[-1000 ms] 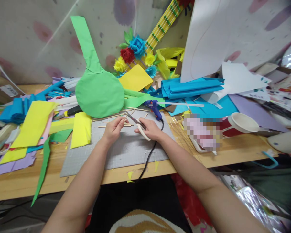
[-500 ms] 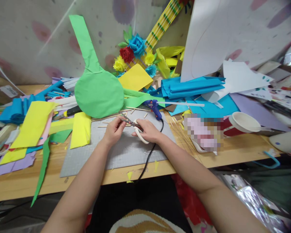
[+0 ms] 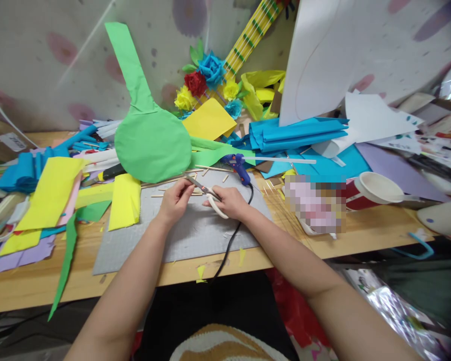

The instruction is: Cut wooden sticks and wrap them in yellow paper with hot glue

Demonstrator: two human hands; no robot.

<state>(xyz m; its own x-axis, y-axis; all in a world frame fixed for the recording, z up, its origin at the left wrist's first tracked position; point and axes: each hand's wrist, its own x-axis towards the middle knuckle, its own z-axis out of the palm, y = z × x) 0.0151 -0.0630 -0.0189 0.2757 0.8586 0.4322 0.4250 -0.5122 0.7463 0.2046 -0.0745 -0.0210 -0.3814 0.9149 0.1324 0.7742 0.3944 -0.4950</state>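
My right hand [image 3: 229, 201] is closed round the white handles of a pair of scissors [image 3: 217, 205]. Their blades point up and left, towards my left hand [image 3: 176, 199]. The left fingers are pinched together by the blades; what lies between them is too small to make out. Under both hands is a grey cutting mat [image 3: 195, 235], and several thin wooden sticks [image 3: 161, 193] are scattered at its far side. Just beyond the right hand lies a blue glue gun [image 3: 238, 168] with a clear glue stick in it.
A green paper-covered disc with a handle [image 3: 154, 145] stands behind the mat. Yellow paper [image 3: 125, 203] lies at the left. To the right are a red and white paper cup [image 3: 376, 190] and blue paper rolls [image 3: 296, 134]. The glue gun's black cord [image 3: 231, 243] crosses the mat.
The scissors have turned slightly in my right hand, and their blades look closer together. My left hand stays pinched in nearly the same place.
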